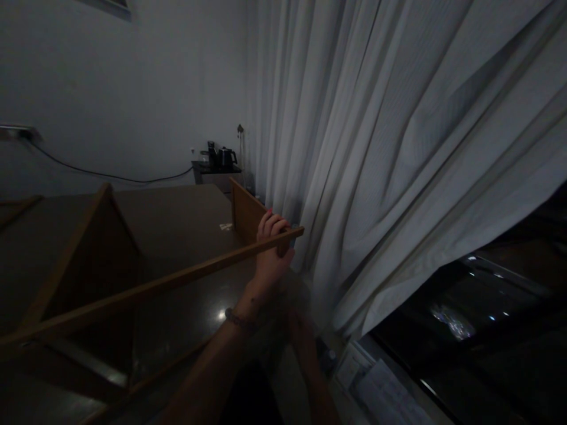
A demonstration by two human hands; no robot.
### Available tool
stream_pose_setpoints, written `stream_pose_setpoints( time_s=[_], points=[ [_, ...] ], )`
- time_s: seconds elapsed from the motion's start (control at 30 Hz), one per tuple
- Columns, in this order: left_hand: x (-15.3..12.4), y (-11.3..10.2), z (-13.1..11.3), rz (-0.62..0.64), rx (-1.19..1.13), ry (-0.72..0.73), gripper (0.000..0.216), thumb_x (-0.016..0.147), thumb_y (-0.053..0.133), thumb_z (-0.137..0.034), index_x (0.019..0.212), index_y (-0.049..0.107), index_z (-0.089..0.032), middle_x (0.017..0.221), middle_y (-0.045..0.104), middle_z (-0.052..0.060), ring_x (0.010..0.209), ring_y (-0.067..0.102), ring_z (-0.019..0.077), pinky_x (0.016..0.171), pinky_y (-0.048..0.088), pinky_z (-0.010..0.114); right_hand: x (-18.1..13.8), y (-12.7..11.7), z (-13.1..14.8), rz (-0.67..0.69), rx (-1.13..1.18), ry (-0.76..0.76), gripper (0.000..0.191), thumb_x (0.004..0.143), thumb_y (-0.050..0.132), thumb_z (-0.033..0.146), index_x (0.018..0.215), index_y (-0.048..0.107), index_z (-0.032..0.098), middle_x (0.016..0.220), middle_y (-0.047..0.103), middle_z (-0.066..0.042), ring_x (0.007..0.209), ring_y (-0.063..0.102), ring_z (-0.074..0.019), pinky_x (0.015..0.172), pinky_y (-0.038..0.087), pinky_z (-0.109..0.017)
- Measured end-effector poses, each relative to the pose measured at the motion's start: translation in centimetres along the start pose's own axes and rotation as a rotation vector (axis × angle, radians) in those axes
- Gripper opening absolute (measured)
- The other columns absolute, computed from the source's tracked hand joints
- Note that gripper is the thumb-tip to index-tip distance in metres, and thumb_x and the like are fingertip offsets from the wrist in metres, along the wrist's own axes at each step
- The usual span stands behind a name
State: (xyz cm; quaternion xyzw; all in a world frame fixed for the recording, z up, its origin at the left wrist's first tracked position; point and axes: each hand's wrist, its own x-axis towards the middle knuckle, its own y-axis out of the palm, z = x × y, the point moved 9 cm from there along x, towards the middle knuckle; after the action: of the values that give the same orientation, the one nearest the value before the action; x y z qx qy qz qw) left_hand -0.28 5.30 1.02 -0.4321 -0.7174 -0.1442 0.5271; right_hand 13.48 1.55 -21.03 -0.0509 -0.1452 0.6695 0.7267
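Observation:
A brown wooden frame with upright boards (pixel 190 271), perhaps a piece of furniture, rests on a dark glossy surface (pixel 177 218). Near its right corner, my left hand (pixel 271 260) is closed around the wood, with fingers over the end board (pixel 248 206) and the long rail running in front of them. There is a bracelet on the left wrist. Lower down and to the right, in shadow, is my right hand (pixel 302 336), apart from the frame. Its fingers are too dark and blurred to make out.
A long pale curtain (pixel 354 147) hangs close on the right, beside a dark window (pixel 487 330). At the back, a black kettle (pixel 227 157) stands on a small cabinet (pixel 221 179). A cable (pixel 106 175) runs along the wall. White boxes (pixel 354 366) lie low at right.

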Motion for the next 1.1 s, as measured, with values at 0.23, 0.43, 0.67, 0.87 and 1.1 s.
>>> stream_pose_setpoints(
  time_s=[0.23, 0.43, 0.67, 0.87, 1.1],
  points=[
    [0.0, -0.1, -0.1, 0.011, 0.016, 0.0, 0.047, 0.063, 0.052, -0.011, 0.108, 0.045, -0.024, 0.121, 0.049, 0.006, 0.137, 0.029, 0.0299, 0.111, 0.028, 0.055, -0.2, 1.3, -1.6, 0.003, 0.167, 0.135, 0.065, 0.082, 0.04, 0.072, 0.077, 0.071, 0.015, 0.064, 0.066, -0.005, 0.054, 0.056, -0.0153, 0.051, 0.042, -0.024],
    [0.0, -0.2, -0.3, -0.001, 0.011, 0.019, 0.043, 0.068, 0.053, -0.014, 0.109, 0.045, -0.023, 0.121, 0.05, 0.006, 0.137, 0.029, 0.0292, 0.111, 0.03, 0.052, -0.1, -0.5, 1.2, -0.113, -0.297, -0.194, 0.049, 0.09, 0.041, 0.059, 0.093, 0.071, 0.021, 0.078, 0.071, -0.007, 0.066, 0.065, -0.0182, 0.06, 0.044, -0.025],
    [0.0, -0.1, 0.0, 0.01, 0.016, -0.006, 0.04, 0.067, 0.053, -0.013, 0.105, 0.047, -0.023, 0.121, 0.05, 0.007, 0.138, 0.028, 0.03, 0.11, 0.031, 0.053, 0.0, -1.8, 2.9, -0.153, -0.461, -0.359, 0.04, 0.081, 0.054, 0.061, 0.085, 0.073, 0.025, 0.068, 0.067, -0.008, 0.068, 0.064, -0.0213, 0.065, 0.044, -0.028],
    [0.0, -0.3, -0.2, -0.003, 0.007, -0.003, 0.048, 0.064, 0.052, -0.011, 0.11, 0.045, -0.024, 0.122, 0.049, 0.006, 0.137, 0.029, 0.0302, 0.11, 0.03, 0.055, 0.2, -1.1, 2.6, -0.171, -0.484, -0.354, 0.04, 0.087, 0.049, 0.056, 0.074, 0.07, 0.024, 0.062, 0.063, -0.007, 0.064, 0.06, -0.0196, 0.064, 0.042, -0.028],
    [-0.1, 0.0, 0.1, -0.005, 0.008, 0.006, 0.045, 0.065, 0.052, -0.014, 0.109, 0.046, -0.024, 0.12, 0.05, 0.006, 0.137, 0.029, 0.031, 0.109, 0.031, 0.055, 0.6, -0.3, 2.1, -0.251, -0.497, -0.287, 0.045, 0.094, 0.038, 0.047, 0.07, 0.068, 0.022, 0.051, 0.056, -0.006, 0.052, 0.056, -0.0178, 0.061, 0.039, -0.029]
  ],
)
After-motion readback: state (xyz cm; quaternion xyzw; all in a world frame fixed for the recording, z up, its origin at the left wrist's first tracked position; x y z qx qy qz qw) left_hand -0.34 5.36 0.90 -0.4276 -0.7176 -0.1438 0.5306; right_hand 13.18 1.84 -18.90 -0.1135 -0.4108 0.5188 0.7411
